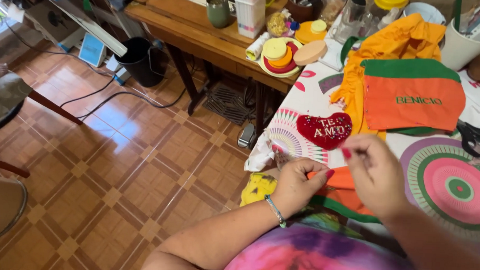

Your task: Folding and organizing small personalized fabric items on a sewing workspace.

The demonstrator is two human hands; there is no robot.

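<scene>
Worktop [305,94]: patterned cloth, red heart pincushion [324,130].
Left hand [297,182]: fingers closed, pinching orange fabric [340,181].
Right hand [374,174]: fingertips pinched; held thing unclear.

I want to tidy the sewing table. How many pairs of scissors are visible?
1: black-handled scissors at the table's right edge, beside the orange garment. More may be hidden under fabric.

Sewing table with a loud circle-print cloth [451,185]

On it: red heart pincushion [324,130], orange-and-green garment [411,96], black scissors [476,139], and what looks like a white cup [461,47].
</scene>
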